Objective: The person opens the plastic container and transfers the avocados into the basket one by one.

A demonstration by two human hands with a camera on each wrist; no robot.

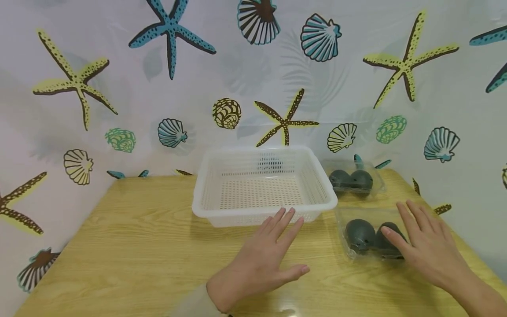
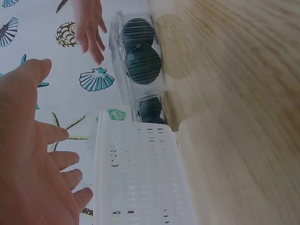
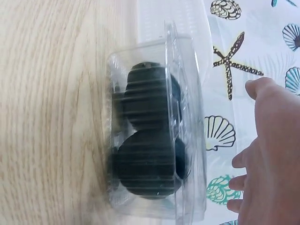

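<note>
A white perforated plastic basket (image 1: 261, 185) (image 2: 140, 178) stands empty at the middle of the wooden table. To its right lie two clear clamshell packs, each with two dark green avocados. One pack is far (image 1: 352, 180) (image 2: 150, 110) and one near (image 1: 370, 235) (image 2: 140, 61) (image 3: 150, 136). My left hand (image 1: 295, 244) (image 2: 47, 117) is flat with its fingers spread just in front of the basket, holding nothing. My right hand (image 1: 398, 222) (image 3: 248, 124) is open, fingers straight, over the right end of the near pack. I cannot tell whether it touches the pack.
The light wooden table (image 1: 138, 246) ends at a curtain printed with starfish and shells (image 1: 170, 88), close behind the basket. The table's right edge runs just beyond the packs.
</note>
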